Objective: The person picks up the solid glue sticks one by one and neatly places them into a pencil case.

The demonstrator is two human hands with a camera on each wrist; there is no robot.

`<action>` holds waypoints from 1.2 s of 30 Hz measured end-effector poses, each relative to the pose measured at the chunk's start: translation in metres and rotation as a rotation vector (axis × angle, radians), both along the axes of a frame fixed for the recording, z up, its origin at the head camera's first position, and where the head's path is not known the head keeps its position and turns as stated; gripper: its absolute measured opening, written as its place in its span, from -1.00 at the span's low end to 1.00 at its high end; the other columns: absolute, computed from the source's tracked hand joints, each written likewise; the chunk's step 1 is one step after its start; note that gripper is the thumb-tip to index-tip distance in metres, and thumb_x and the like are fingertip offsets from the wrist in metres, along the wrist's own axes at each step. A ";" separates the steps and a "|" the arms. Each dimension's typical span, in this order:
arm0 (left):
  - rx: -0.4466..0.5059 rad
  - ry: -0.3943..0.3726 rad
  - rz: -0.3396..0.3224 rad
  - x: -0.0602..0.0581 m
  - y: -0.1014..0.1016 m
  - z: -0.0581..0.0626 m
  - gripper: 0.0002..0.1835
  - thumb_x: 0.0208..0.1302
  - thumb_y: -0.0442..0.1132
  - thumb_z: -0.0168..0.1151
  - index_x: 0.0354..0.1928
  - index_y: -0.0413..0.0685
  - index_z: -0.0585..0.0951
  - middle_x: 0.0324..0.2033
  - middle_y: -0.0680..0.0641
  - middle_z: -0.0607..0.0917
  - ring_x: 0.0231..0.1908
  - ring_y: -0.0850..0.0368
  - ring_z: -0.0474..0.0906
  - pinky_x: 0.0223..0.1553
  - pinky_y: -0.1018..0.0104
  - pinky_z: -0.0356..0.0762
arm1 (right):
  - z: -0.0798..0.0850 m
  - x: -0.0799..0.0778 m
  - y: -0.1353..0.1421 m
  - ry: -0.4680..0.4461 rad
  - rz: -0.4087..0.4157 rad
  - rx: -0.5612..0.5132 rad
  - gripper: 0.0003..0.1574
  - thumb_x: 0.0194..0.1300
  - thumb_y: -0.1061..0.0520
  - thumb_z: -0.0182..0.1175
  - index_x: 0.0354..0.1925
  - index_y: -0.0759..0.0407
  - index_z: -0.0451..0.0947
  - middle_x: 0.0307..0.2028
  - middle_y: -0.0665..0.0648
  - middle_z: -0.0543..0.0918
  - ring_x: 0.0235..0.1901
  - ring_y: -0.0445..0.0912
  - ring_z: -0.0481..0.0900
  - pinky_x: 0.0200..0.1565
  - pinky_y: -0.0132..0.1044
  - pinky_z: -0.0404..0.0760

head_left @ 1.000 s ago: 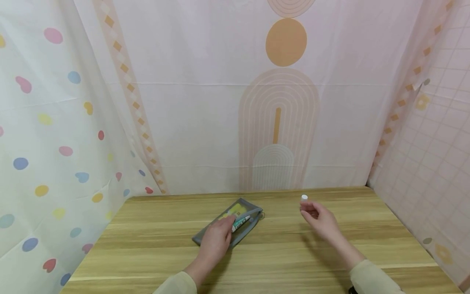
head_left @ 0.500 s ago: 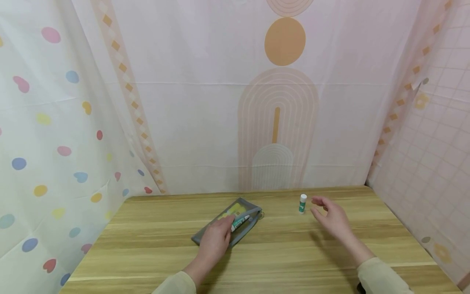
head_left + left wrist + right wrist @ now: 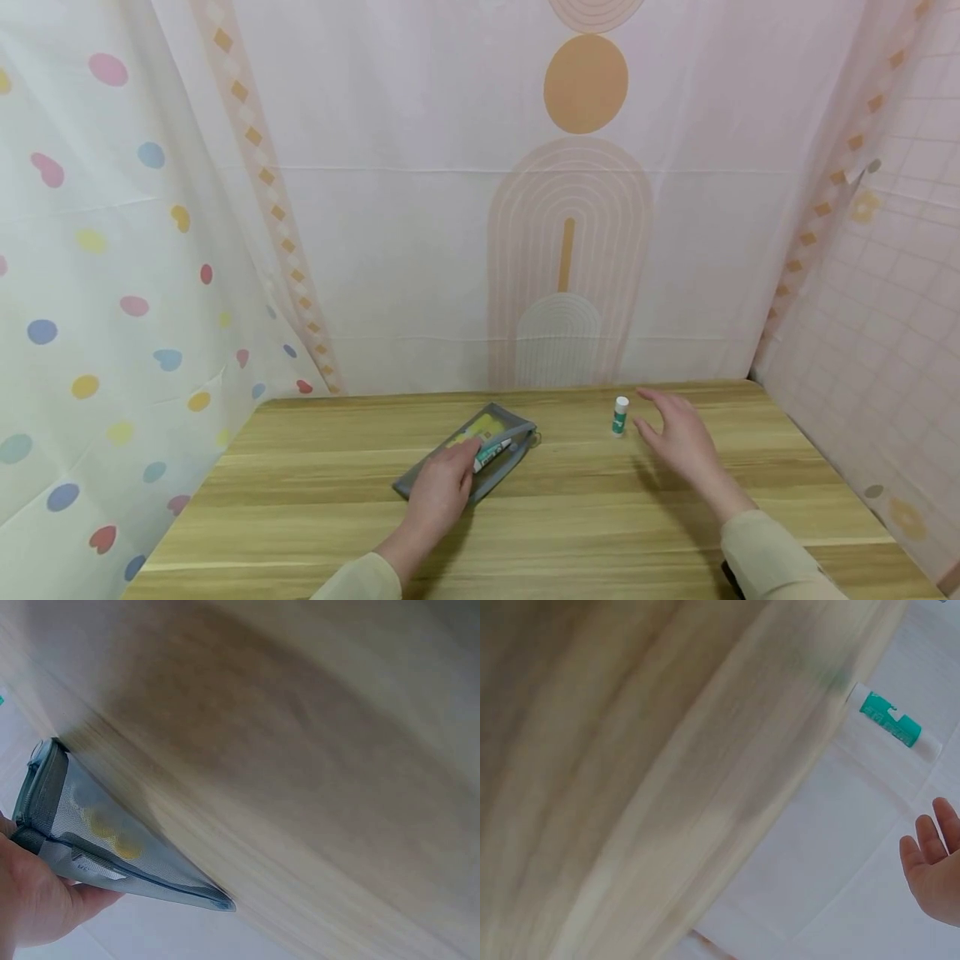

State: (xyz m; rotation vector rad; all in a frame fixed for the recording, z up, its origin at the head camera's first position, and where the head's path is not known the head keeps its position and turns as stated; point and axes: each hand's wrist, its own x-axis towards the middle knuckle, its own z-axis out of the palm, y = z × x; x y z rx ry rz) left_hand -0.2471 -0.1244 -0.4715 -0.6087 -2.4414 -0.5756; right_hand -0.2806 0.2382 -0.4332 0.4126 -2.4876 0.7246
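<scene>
My left hand (image 3: 442, 483) grips the near side of a grey mesh zip pouch (image 3: 501, 478) lying on the table. Through the mesh show yellow items and a green-and-white tube, partly covered by the fingers. In the left wrist view the thumb and fingers hold the end of the pouch (image 3: 112, 840). A glue stick (image 3: 619, 417) with a white cap and green label stands upright on the table to the right of the pouch. Just right of it is my right hand (image 3: 684, 437), fingers spread and apart from the glue stick (image 3: 890, 720).
Everything stands on a wood-grain table (image 3: 570, 533). A white patterned curtain (image 3: 420, 250) hangs along its back edge. Dotted cloth (image 3: 150, 375) closes the left side and checked cloth (image 3: 885, 333) the right.
My right hand has let go of the glue stick, which now stands by itself, and has drawn back to the right with its fingers opening wider. The left hand and pouch stay in place.
</scene>
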 end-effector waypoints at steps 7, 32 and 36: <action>0.009 0.002 -0.003 0.001 0.001 0.001 -0.61 0.19 -0.52 0.31 0.08 -0.22 0.65 -0.08 -0.21 0.73 -0.10 -0.12 0.69 -0.06 0.04 0.66 | -0.003 -0.009 -0.001 -0.024 -0.003 -0.001 -0.32 0.20 0.27 0.35 0.24 0.47 0.39 0.14 0.50 0.51 0.14 0.40 0.42 0.21 0.30 0.33; 0.012 0.013 -0.006 0.001 0.000 -0.002 -0.62 0.18 -0.52 0.32 0.07 -0.21 0.65 -0.09 -0.19 0.74 -0.10 -0.11 0.69 -0.06 0.05 0.66 | -0.013 -0.025 -0.011 -0.275 0.025 -0.238 -0.28 0.36 0.16 0.25 0.29 0.55 0.26 0.19 0.58 0.43 0.19 0.45 0.39 0.18 0.29 0.40; 0.017 0.013 -0.009 0.001 0.000 -0.002 -0.63 0.19 -0.51 0.31 0.07 -0.22 0.66 -0.08 -0.20 0.73 -0.08 -0.11 0.68 -0.05 0.05 0.65 | -0.012 -0.026 -0.013 -0.282 0.035 -0.256 -0.32 0.36 0.18 0.25 0.27 0.55 0.29 0.16 0.57 0.46 0.15 0.46 0.42 0.15 0.29 0.43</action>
